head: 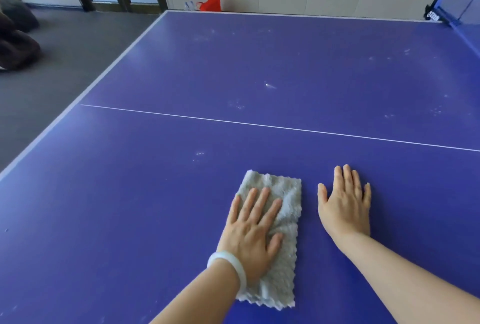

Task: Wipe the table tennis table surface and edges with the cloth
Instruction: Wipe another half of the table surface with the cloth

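The blue table tennis table (259,69) fills most of the head view, with a thin white centre line across it and pale dust specks scattered over the far half. A folded grey cloth (281,193) lies flat on the near half. My left hand (250,232), with a white bangle on the wrist, presses flat on the cloth with straight fingers spread. Just to the right of the cloth, my right hand (344,203) rests palm down on the bare blue surface, fingers straight.
The net and its black clamp (439,13) stand at the far right corner. The table's white left edge (78,97) borders grey floor. A red bag (211,2) sits by the far wall, and dark cushions (15,35) lie on the floor at left.
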`<action>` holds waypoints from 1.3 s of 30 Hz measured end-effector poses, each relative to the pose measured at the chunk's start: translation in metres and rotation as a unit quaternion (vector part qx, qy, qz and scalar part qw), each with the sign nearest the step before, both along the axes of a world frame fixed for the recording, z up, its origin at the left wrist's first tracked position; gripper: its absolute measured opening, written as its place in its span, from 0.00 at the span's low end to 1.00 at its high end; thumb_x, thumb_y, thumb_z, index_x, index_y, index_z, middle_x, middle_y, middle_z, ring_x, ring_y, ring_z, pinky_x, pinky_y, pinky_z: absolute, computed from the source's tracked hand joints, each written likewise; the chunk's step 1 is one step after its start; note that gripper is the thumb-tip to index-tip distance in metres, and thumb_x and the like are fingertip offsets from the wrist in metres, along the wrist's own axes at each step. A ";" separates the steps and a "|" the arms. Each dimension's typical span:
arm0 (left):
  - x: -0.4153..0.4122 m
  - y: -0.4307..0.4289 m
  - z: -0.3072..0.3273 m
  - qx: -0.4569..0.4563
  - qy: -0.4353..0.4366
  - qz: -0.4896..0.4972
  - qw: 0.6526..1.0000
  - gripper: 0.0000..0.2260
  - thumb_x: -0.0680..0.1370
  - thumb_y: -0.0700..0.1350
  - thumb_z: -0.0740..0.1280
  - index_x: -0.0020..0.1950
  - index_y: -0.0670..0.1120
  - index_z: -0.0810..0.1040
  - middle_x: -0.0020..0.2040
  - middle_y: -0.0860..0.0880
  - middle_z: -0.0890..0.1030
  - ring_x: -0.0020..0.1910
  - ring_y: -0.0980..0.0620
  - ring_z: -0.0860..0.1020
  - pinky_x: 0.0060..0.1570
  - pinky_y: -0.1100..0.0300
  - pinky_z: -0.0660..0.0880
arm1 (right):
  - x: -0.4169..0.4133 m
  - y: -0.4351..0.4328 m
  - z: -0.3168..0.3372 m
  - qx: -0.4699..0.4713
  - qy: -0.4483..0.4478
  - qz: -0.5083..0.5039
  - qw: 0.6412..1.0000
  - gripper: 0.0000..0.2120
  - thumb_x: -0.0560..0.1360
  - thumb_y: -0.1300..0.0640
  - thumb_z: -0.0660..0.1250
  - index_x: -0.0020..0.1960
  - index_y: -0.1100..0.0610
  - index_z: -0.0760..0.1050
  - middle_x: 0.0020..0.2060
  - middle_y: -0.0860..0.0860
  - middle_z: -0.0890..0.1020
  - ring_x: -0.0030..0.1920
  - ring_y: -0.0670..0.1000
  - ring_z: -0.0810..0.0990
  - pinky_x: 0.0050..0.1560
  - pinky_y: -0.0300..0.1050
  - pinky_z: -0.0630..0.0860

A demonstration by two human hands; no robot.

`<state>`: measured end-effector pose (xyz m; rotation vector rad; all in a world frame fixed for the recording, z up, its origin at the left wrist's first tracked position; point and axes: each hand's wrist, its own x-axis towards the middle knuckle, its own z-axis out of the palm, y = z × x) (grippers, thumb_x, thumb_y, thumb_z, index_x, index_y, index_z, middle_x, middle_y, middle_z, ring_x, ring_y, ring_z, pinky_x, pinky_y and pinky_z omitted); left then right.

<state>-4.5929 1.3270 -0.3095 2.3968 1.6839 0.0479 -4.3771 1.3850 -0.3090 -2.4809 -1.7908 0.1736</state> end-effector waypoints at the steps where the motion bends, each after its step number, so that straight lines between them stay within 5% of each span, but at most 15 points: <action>1: -0.013 0.018 0.002 -0.004 0.016 0.066 0.998 0.28 0.82 0.62 0.44 0.80 0.58 0.40 0.80 0.53 0.35 0.78 0.50 0.34 0.76 0.46 0.34 | -0.001 -0.001 0.000 0.000 -0.003 -0.003 1.000 0.31 0.83 0.43 0.49 0.82 0.57 0.49 0.81 0.53 0.52 0.81 0.52 0.48 0.80 0.56 0.44; 5: -0.010 0.030 -0.003 -0.020 -0.010 0.270 0.963 0.29 0.81 0.59 0.40 0.81 0.53 0.40 0.79 0.50 0.34 0.78 0.48 0.34 0.76 0.45 0.37 | -0.001 0.001 -0.002 0.004 -0.014 -0.008 1.000 0.32 0.83 0.43 0.49 0.82 0.57 0.50 0.81 0.53 0.53 0.81 0.53 0.49 0.80 0.56 0.45; 9: 0.056 0.008 -0.002 0.038 -0.040 0.076 0.996 0.28 0.80 0.56 0.50 0.79 0.48 0.59 0.80 0.45 0.57 0.79 0.42 0.52 0.75 0.41 0.49 | -0.004 0.002 -0.004 0.007 -0.019 -0.008 1.000 0.32 0.83 0.44 0.51 0.82 0.57 0.52 0.81 0.53 0.54 0.81 0.53 0.50 0.80 0.57 0.45; 12: 0.073 0.056 0.000 -0.003 -0.019 -0.043 0.999 0.27 0.82 0.58 0.43 0.81 0.54 0.46 0.81 0.50 0.42 0.78 0.46 0.34 0.75 0.43 0.31 | -0.002 0.003 -0.006 0.010 -0.022 -0.009 1.000 0.31 0.82 0.45 0.54 0.81 0.57 0.54 0.81 0.53 0.55 0.81 0.53 0.52 0.80 0.56 0.46; 15: 0.056 0.119 -0.004 0.006 -0.010 -0.032 0.999 0.27 0.83 0.59 0.43 0.81 0.57 0.44 0.81 0.52 0.40 0.79 0.49 0.35 0.75 0.44 0.31 | -0.003 0.002 -0.006 0.022 -0.024 -0.019 0.999 0.31 0.81 0.45 0.57 0.80 0.58 0.58 0.80 0.54 0.59 0.80 0.54 0.56 0.79 0.56 0.49; 18: -0.006 0.154 -0.001 -0.003 0.015 0.098 0.995 0.27 0.83 0.60 0.45 0.81 0.57 0.43 0.81 0.53 0.40 0.79 0.50 0.37 0.76 0.45 0.34 | -0.002 0.003 -0.006 0.019 -0.029 -0.019 0.999 0.30 0.82 0.45 0.56 0.80 0.58 0.58 0.80 0.53 0.58 0.80 0.54 0.55 0.80 0.56 0.48; 22: -0.057 0.104 -0.006 -0.003 0.003 0.183 0.983 0.29 0.80 0.61 0.38 0.81 0.56 0.41 0.81 0.52 0.39 0.79 0.50 0.35 0.76 0.48 0.34 | -0.005 0.002 -0.004 0.015 -0.033 -0.017 0.999 0.31 0.82 0.45 0.54 0.80 0.58 0.57 0.80 0.54 0.58 0.80 0.54 0.55 0.80 0.57 0.49; 26: -0.003 0.043 -0.006 0.036 -0.018 0.084 0.996 0.28 0.82 0.58 0.46 0.81 0.50 0.54 0.81 0.47 0.52 0.80 0.44 0.46 0.75 0.44 0.45 | -0.005 0.002 -0.004 0.013 -0.030 -0.021 0.999 0.31 0.81 0.45 0.55 0.80 0.59 0.59 0.80 0.55 0.59 0.80 0.55 0.57 0.79 0.58 0.51; 31: 0.029 0.101 -0.006 0.014 -0.002 -0.053 0.998 0.28 0.82 0.61 0.43 0.81 0.57 0.44 0.81 0.53 0.41 0.79 0.49 0.35 0.75 0.43 0.34 | -0.003 0.003 -0.003 0.009 -0.036 -0.019 0.999 0.31 0.82 0.45 0.55 0.80 0.57 0.57 0.80 0.53 0.57 0.80 0.54 0.55 0.80 0.56 0.49; 36: -0.060 0.188 -0.008 0.024 0.023 0.133 0.991 0.28 0.81 0.63 0.45 0.81 0.58 0.47 0.81 0.54 0.44 0.80 0.50 0.42 0.75 0.38 0.37 | -0.001 0.003 -0.009 0.012 -0.044 -0.019 0.999 0.31 0.82 0.43 0.51 0.81 0.56 0.55 0.81 0.52 0.56 0.81 0.53 0.53 0.80 0.55 0.47; 39: -0.095 0.187 -0.010 0.019 0.024 0.219 0.975 0.29 0.82 0.61 0.44 0.81 0.53 0.48 0.82 0.50 0.45 0.80 0.48 0.42 0.76 0.42 0.35 | 0.000 0.003 -0.011 0.019 -0.047 -0.017 0.999 0.31 0.82 0.43 0.51 0.81 0.56 0.55 0.80 0.53 0.57 0.80 0.54 0.54 0.80 0.56 0.48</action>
